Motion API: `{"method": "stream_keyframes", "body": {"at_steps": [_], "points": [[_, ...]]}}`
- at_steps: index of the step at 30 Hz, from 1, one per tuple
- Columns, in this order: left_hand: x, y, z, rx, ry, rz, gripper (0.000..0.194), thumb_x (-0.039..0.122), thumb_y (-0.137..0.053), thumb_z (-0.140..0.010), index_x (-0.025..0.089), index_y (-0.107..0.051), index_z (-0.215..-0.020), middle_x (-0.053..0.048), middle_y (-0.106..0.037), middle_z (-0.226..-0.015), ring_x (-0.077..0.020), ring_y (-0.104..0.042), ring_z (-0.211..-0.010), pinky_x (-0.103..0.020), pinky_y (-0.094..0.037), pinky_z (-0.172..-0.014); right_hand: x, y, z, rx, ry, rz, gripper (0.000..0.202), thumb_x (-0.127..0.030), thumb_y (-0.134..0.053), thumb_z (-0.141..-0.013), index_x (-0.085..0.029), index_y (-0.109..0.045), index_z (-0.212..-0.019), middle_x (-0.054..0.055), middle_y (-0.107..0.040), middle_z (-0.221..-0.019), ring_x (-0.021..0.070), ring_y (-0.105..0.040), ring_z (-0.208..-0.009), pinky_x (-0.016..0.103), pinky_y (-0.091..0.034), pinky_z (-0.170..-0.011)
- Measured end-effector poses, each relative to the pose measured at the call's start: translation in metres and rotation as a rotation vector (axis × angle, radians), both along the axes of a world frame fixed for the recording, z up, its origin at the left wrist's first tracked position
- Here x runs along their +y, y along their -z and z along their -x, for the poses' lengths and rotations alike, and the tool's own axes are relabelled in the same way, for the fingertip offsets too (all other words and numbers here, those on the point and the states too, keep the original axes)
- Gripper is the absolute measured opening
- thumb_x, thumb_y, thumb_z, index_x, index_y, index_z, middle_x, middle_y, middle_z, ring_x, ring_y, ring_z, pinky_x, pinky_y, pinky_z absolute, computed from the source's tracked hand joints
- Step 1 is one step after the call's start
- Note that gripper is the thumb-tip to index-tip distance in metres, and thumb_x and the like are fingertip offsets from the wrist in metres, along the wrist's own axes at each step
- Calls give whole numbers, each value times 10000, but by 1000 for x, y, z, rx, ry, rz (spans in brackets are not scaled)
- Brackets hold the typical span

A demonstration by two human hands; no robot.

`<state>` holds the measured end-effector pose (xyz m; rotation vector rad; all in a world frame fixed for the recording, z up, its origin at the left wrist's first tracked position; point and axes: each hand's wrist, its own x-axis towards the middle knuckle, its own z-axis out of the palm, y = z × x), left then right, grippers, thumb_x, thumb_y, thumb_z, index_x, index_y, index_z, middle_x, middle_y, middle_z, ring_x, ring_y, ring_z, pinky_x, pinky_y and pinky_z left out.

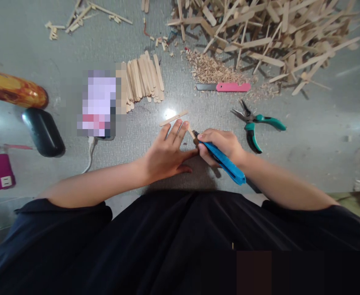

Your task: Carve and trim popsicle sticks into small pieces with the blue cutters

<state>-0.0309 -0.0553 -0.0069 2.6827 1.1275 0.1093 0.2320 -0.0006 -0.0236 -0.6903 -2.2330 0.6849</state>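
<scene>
My right hand [221,145] is closed around a blue utility knife [229,164], its tip pointing up and left. That tip rests at a short wooden craft stick [191,132] on the table. My left hand [167,153] lies palm down with its fingers spread, the fingertips at the upper end of this stick. Just beyond those fingers lies another craft stick [172,119], slanted, with a small notch or mark on it. The hands partly cover the short stick, so its full length is hidden.
Craft sticks [143,78] lie in a row beside a blurred phone [100,102]. Farther right are a pink-handled blade [232,87], wood shavings [213,69], green-handled pliers [250,119] and a heap of crossed sticks [269,37]. A black case [43,131] stands left.
</scene>
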Motion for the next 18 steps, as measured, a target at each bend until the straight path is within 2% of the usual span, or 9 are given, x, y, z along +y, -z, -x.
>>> {"method": "stream_keyframes", "body": {"at_steps": [10,14,18], "points": [[-1,4,1,11,-1,-7,896,806,-881,-981,276,-732,-1688,-306,-407,-1955,-637,-410,-1800,-770,-395,-1418,-1,6,-7,-68,-22,-4,242,-186,-627,-1112,-306,-703,-1308,-3,-810,-891,204,-776,-664,345,-646,-586],[-1,3,1,17,0,-4,938,811,-883,-976,290,-698,-1734,-300,-411,-1955,-632,-409,-1803,-771,-395,-1416,-1,3,-5,-7,-36,-30,280,-152,-653,-1076,-292,-704,-1314,2,-790,-878,205,-765,-647,338,-629,-560],[-1,4,2,24,5,-13,1029,808,-892,-971,302,-605,-1820,-317,-413,-1948,-633,-413,-1801,-773,-403,-1406,-3,2,-3,91,-2,-110,327,-205,-682,-1047,-325,-685,-1351,-3,-803,-900,210,-800,-694,322,-661,-574]]}}
